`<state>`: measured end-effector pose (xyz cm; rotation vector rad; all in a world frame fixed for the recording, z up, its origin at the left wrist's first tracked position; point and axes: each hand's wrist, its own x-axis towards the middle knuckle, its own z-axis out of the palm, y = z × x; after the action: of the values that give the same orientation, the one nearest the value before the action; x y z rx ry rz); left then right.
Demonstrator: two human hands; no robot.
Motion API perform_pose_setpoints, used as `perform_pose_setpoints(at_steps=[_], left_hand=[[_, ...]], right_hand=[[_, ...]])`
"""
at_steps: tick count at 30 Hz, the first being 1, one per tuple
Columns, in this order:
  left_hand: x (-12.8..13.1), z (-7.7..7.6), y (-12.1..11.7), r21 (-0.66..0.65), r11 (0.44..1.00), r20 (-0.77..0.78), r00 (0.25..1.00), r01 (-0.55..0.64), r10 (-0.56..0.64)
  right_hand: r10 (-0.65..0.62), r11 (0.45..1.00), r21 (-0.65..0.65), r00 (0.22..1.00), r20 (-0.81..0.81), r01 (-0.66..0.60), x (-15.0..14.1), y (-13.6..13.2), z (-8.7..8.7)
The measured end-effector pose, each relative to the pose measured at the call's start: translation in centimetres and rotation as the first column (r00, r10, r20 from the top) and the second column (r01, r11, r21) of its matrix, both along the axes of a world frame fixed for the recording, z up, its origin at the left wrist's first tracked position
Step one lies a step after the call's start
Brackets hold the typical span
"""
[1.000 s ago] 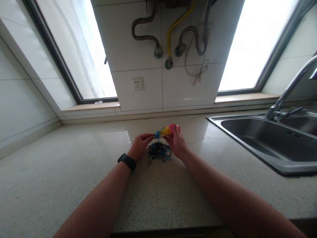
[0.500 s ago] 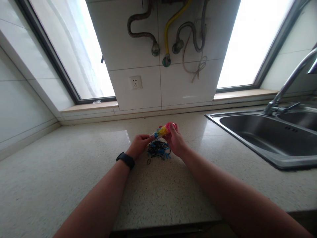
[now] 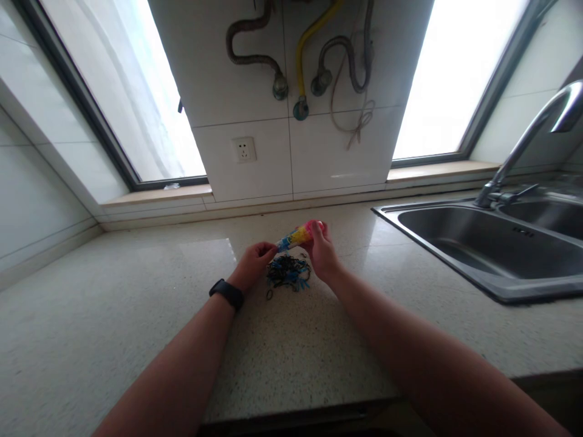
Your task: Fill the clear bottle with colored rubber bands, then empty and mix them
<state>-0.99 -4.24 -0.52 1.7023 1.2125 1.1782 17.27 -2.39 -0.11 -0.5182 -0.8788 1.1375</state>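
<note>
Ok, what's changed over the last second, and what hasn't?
The colorful packet slopes a little more steeply, its pink end higher against its blue end; the blue bit seen just below it no longer shows. The whole scene sits further left and slightly higher in the picture, so the camera moved. Unchanged: left hand and right hand both hold the packet; the dark-and-blue pile lies on the countertop.

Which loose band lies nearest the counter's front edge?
The small dark ring at the front left of the pile; the others lie farther back, mostly tangled together.

The packet (image 3: 296, 236) is pink, yellow and blue, the countertop (image 3: 291, 352) speckled.
</note>
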Motion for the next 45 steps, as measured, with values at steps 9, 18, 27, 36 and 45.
perform_pose_setpoints(at_steps=[9, 18, 27, 36, 45], left_hand=[[0.3, 0.2, -0.6, -0.057, 0.994, -0.079, 0.992, 0.093, -0.097], [0.4, 0.6, -1.3, -0.102, 0.975, 0.21, 0.963, 0.196, -0.171], [1.0, 0.4, -2.1, 0.055, 0.963, -0.041, 0.964, 0.264, -0.262], [1.1, 0.5, -1.9, 0.149, 0.955, -0.221, 0.95, 0.255, -0.219], [0.8, 0.5, -1.8, 0.225, 0.95, -0.385, 0.915, 0.218, -0.119]], right_hand=[[-0.162, 0.985, -0.054, 0.986, 0.027, 0.164, 1.0, 0.5, 0.3], [-0.068, 0.995, -0.081, 0.994, -0.086, 0.062, 0.4, -0.3, 0.7], [0.101, 0.992, -0.068, 0.993, -0.068, -0.106, -0.9, -1.2, 0.7], [0.092, 0.995, -0.036, 0.995, -0.026, -0.093, -1.0, -0.9, 0.2], [-0.066, 0.996, -0.063, 0.998, -0.018, 0.065, -0.4, -0.1, 0.0]])
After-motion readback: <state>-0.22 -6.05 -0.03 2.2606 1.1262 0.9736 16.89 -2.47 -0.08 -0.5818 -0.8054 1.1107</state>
